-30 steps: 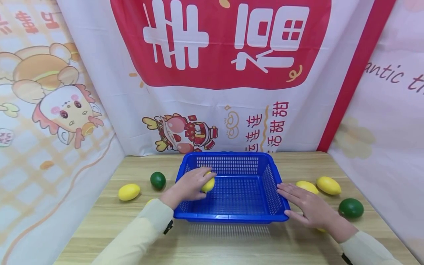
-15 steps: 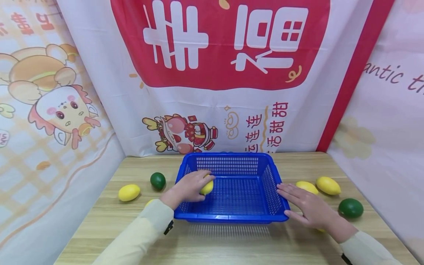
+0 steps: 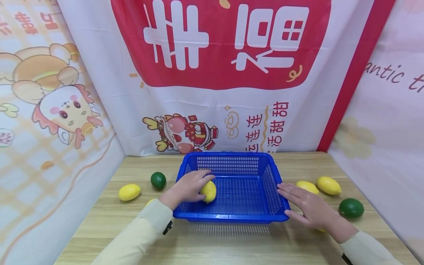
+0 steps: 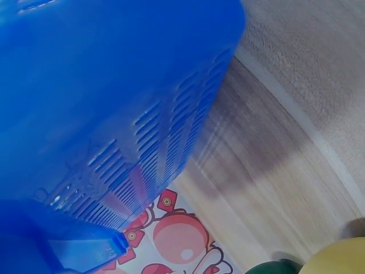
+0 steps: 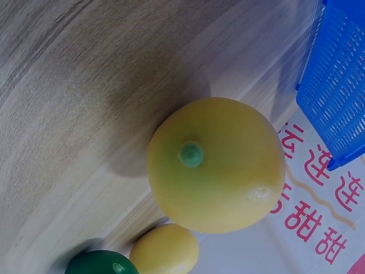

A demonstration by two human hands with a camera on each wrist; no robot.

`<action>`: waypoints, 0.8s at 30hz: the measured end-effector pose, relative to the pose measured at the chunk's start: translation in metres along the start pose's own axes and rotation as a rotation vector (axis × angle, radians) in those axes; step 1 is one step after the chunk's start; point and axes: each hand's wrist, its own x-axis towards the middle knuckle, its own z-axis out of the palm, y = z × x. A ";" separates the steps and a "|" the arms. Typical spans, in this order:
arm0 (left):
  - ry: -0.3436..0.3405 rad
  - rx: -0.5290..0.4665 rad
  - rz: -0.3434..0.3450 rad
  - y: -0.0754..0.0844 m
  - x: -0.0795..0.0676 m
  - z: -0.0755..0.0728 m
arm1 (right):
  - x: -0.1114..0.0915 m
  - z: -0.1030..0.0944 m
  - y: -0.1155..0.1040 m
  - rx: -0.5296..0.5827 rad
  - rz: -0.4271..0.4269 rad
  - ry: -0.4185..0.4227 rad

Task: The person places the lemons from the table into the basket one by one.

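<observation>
A yellow lemon (image 3: 208, 192) lies on the left side inside the blue plastic basket (image 3: 232, 218). My left hand (image 3: 191, 186) is over the basket's left side, fingers and thumb loosely spread at the lemon's left edge. The lemon shows almost whole, out of their grip. My right hand (image 3: 308, 206) rests its straight fingers on the basket's right rim, thumb by the near right corner. Neither hand shows in the wrist views. The left wrist view shows the basket's outer wall (image 4: 114, 85); a large lemon (image 5: 217, 165) fills the middle of the right wrist view.
Left of the basket are a lemon (image 3: 129, 192), a green lime-like fruit (image 3: 158, 180) and a lemon mostly hidden by the left sleeve. On the right lie two lemons (image 3: 328, 185), a green fruit (image 3: 351, 208) and a lemon largely hidden under the right wrist. A printed cloth (image 3: 225, 121) hangs behind.
The lemon has slipped from the left hand's grip, down and toward the near side of the basket, and turned. The left hand has barely moved; the right hand stays on the rim.
</observation>
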 end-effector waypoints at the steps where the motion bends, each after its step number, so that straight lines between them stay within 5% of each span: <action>1: 0.004 -0.001 0.001 0.000 0.000 -0.001 | 0.000 0.000 0.000 0.002 -0.004 0.003; 12: 0.074 -0.014 0.038 -0.001 -0.010 -0.008 | -0.001 0.001 0.001 -0.003 -0.001 0.002; 24: 0.049 -0.043 -0.030 -0.008 -0.024 -0.022 | 0.000 -0.001 -0.001 -0.006 0.010 -0.010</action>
